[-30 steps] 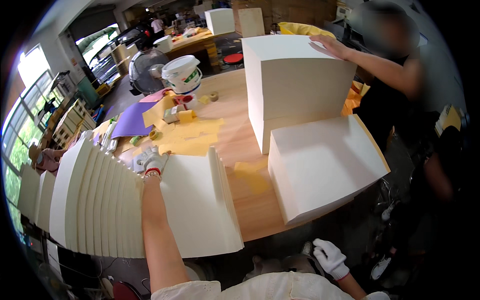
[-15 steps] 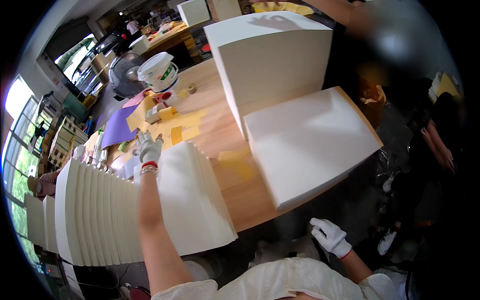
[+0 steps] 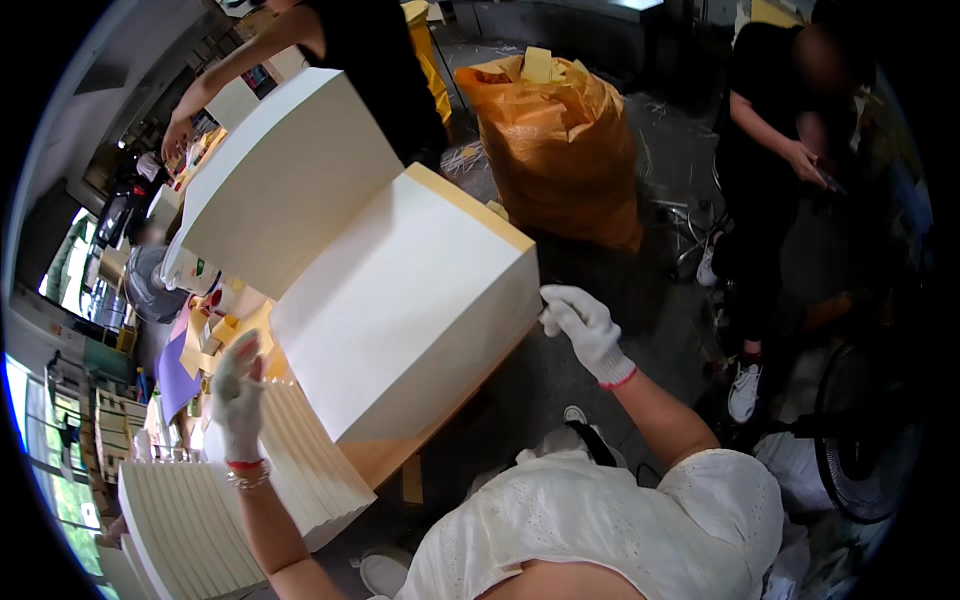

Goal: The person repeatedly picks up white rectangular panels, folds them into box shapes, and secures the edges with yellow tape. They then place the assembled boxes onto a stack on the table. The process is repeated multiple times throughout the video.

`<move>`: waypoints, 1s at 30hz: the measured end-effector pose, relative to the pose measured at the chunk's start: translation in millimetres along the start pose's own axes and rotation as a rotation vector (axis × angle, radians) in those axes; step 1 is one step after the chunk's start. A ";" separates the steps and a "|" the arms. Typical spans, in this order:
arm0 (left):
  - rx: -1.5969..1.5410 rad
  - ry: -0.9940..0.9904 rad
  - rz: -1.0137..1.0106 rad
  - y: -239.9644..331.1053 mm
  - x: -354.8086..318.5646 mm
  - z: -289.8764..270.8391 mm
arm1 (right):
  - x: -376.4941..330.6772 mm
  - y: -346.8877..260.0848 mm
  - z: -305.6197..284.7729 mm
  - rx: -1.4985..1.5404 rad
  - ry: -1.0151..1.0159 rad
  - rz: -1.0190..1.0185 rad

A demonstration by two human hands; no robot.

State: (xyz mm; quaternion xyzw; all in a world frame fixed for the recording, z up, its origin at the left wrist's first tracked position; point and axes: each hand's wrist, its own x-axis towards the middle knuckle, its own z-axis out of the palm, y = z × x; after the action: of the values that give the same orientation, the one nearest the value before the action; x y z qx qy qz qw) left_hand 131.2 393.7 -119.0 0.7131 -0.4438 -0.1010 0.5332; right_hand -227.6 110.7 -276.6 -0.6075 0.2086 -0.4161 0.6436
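My left hand (image 3: pixel 238 395), in a white knit glove with a red cuff, is raised over the fanned paper stacks with its fingers apart and nothing in them. Beneath and beside it stands the stepped, fanned paper (image 3: pixel 300 445) on the wooden table. My right hand (image 3: pixel 582 325), gloved the same way, is at the near right corner of a large white paper stack (image 3: pixel 400 310). Its fingers are curled together; whether they hold anything small is hidden. Behind that stack rises a second, taller block of white paper (image 3: pixel 290 180).
A full orange sack (image 3: pixel 560 150) stands on the floor beyond the table. A person in black (image 3: pixel 370 70) reaches across at the far side; another person (image 3: pixel 775 150) is at the right. A white bucket (image 3: pixel 190 270), purple sheet (image 3: pixel 176 375) and fan (image 3: pixel 150 285) are at the left.
The view has swung to the right, bringing the orange sack into sight. My right hand has risen from beside my body to the paper stack's corner. My left hand has drawn back, still open.
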 end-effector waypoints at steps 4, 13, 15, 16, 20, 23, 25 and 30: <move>0.251 -0.329 0.117 69.0 33.1 164.7 | 24.5 23.2 -24.2 0.290 0.041 -0.008; 0.933 -0.326 0.438 80.9 63.0 321.8 | 15.2 47.4 -59.4 0.424 -0.083 0.196; 0.900 -0.341 0.413 78.5 64.7 322.8 | 11.2 47.2 -67.9 0.433 -0.082 0.289; 0.856 -0.347 0.393 77.8 65.4 321.7 | 10.3 49.8 -70.5 0.459 -0.078 0.304; 0.731 -0.370 0.310 77.8 71.2 320.9 | 10.5 61.6 -75.4 0.506 -0.072 0.338; 0.688 -0.394 0.308 70.1 75.3 316.7 | 13.1 65.6 -74.0 0.499 -0.097 0.353; 0.661 -0.374 0.350 68.9 75.9 317.4 | 16.1 65.4 -73.1 0.489 -0.130 0.356; 0.680 -0.387 0.371 72.1 77.1 315.9 | 18.5 66.8 -68.0 0.510 -0.161 0.356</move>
State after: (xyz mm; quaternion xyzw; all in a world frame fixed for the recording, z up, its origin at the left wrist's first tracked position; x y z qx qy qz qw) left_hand -56.6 122.1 -162.2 0.7240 -0.6646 0.0165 0.1840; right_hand -250.9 49.1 -347.9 -0.4115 0.1489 -0.2862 0.8524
